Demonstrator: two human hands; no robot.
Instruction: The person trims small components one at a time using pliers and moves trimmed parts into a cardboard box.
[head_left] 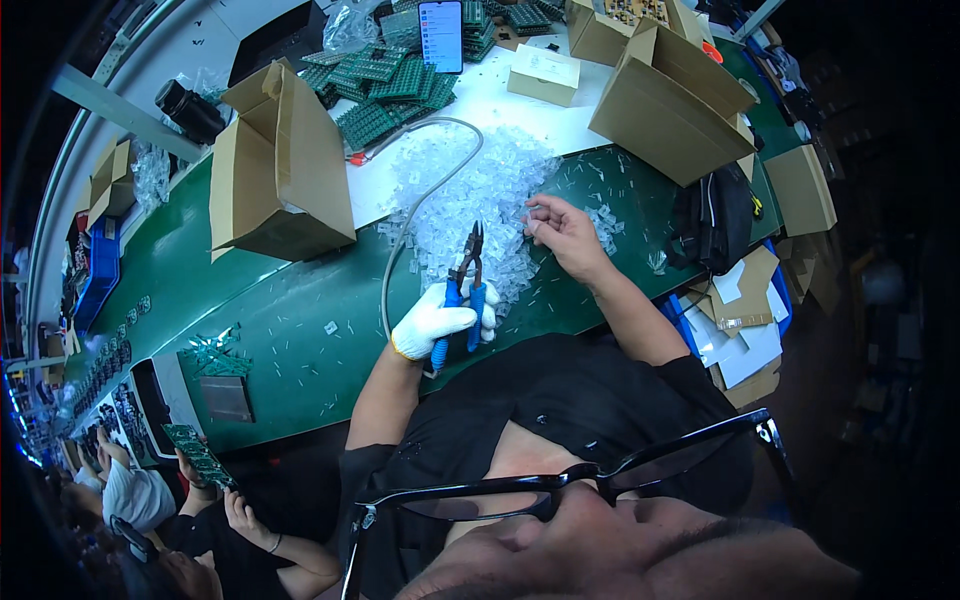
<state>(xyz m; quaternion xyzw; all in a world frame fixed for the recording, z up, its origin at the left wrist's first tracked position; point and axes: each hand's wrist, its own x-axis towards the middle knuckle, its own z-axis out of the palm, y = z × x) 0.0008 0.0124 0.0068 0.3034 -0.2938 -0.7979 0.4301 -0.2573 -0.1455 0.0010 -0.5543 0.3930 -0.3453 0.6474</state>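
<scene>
My left hand (428,322), in a white knit glove, is closed around a pair of cutting pliers (475,290) with blue-wrapped handles. The dark jaws point away from me, slightly apart, over a large heap of small clear plastic pieces (455,185). Bare and to the right of the pliers, my right hand (565,235) has its thumb and fingertips drawn together at the heap's right side. Whatever may be between those fingertips is too small to make out. A grey cable (392,260) loops across the heap and runs down behind my gloved hand.
Open cardboard boxes (285,165) stand left and right of the heap. Stacked green circuit boards (385,80), a phone (441,38) and a small carton (543,75) lie behind. A black bag (712,220) rests at right. Lower left, another person holds a circuit board (198,452).
</scene>
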